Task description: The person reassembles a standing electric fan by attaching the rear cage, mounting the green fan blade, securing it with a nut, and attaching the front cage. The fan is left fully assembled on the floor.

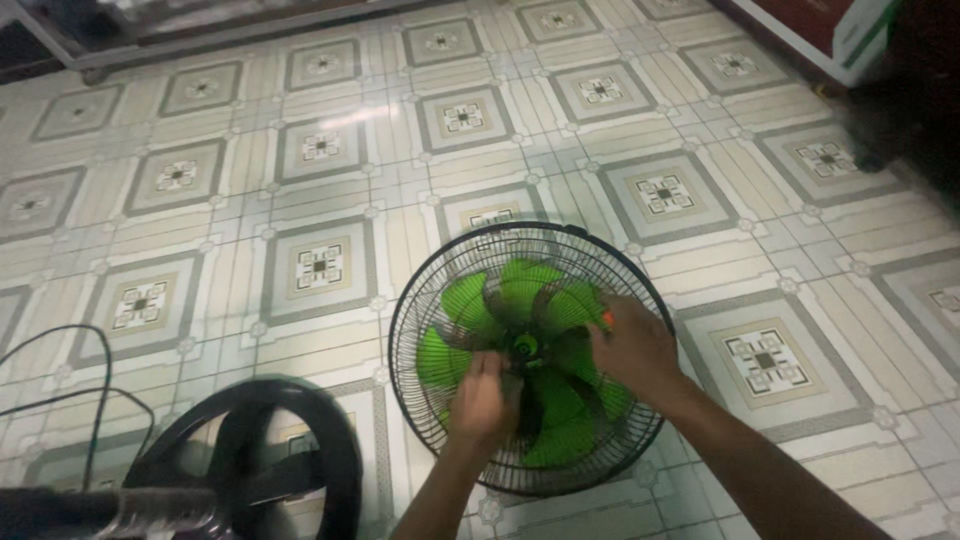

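Observation:
A fan head lies flat on the tiled floor: a round black wire guard (pixel 415 300) with green blades (pixel 465 300) inside it and a black hub (pixel 524 350) at the centre. My left hand (pixel 480 398) reaches into the guard from below and grips near the hub, fingers curled over a blade. From the right, my right hand (pixel 632 350) rests on the blades just beside the hub, with a small orange piece (pixel 607 318) showing at its fingertips. What either hand pinches is hidden by the fingers.
A black round fan base (pixel 290 440) with a dark pole (pixel 100 512) lies at the lower left, with thin black cables (pixel 70 395) beside it. Patterned floor tiles (pixel 320 265) fill the view. A white-edged box or cabinet (pixel 840 40) stands at the top right.

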